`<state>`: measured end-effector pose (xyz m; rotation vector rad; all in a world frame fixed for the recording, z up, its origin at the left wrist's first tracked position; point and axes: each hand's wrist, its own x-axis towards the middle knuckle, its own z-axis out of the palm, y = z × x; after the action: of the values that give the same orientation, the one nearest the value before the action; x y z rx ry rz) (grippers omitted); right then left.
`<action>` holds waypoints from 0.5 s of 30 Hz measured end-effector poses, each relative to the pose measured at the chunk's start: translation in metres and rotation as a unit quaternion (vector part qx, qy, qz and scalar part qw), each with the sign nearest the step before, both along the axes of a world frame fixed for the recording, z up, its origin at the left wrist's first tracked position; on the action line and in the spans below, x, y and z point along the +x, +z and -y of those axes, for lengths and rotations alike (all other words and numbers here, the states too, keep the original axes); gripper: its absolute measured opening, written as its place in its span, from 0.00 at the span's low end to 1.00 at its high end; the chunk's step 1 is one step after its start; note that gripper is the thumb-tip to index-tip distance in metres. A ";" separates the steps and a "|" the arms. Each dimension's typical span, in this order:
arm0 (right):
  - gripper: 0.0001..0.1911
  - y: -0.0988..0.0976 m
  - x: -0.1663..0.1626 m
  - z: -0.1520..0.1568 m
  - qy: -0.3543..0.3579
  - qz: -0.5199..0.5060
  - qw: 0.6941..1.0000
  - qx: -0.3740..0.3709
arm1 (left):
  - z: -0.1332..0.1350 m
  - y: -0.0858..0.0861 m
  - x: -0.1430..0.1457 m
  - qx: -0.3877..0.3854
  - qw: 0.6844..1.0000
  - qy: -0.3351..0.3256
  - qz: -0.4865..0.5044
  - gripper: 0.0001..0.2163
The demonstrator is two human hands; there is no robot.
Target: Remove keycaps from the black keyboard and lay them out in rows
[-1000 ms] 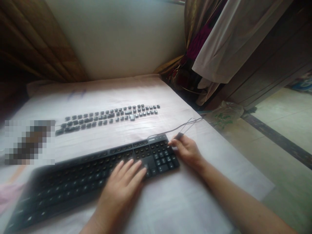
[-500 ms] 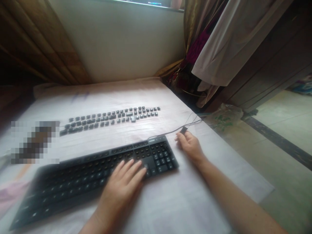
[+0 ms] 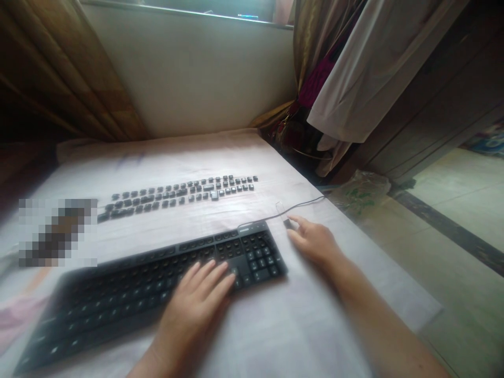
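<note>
My left hand (image 3: 202,294) lies with fingers stretched over the lower right part of a black keyboard (image 3: 232,262). Several keys on its upper rows lack their caps, while number-pad keys still show caps. Just right of the keyboard, my right hand (image 3: 313,239) has thumb and index finger apart around a small keycap puller. The puller's dark handle (image 3: 289,224) is between these fingertips, low at the cloth, and its thin wire loop (image 3: 279,208) points away from me. Beyond the keyboard, loose black keycaps (image 3: 169,195) are laid out in rows.
The keyboard's cable (image 3: 299,202) runs right over the table edge. A white cloth (image 3: 315,315) covers the table. At left is a blurred-out patch (image 3: 58,232). Curtains and hanging clothes (image 3: 350,79) are behind; a clear plastic bag (image 3: 360,189) sits right of the table.
My right hand has lowered the keycap puller beside the keyboard, its wires swinging from the right to point forward, and the fingers have loosened. My left hand has stayed on the keyboard.
</note>
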<state>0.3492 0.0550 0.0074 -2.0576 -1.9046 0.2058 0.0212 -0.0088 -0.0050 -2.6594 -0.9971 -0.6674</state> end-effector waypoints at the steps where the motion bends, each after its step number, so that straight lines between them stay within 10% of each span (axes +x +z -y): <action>1: 0.20 0.000 0.002 0.000 0.001 0.018 1.000 0.010 | 0.000 0.000 0.000 -0.001 1.000 -0.001 0.002 0.14; 7: 0.16 0.002 -0.011 0.005 0.074 -0.006 0.979 0.191 | 0.000 -0.001 0.001 -0.011 1.000 -0.002 0.009 0.14; 15: 0.17 0.009 -0.041 0.014 0.138 0.000 0.989 0.046 | 0.000 0.003 0.002 0.003 1.000 -0.002 0.000 0.14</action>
<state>0.3084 0.0411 0.0163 -1.7308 -2.1534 0.1781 0.0235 -0.0085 -0.0024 -2.6554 -0.9894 -0.6714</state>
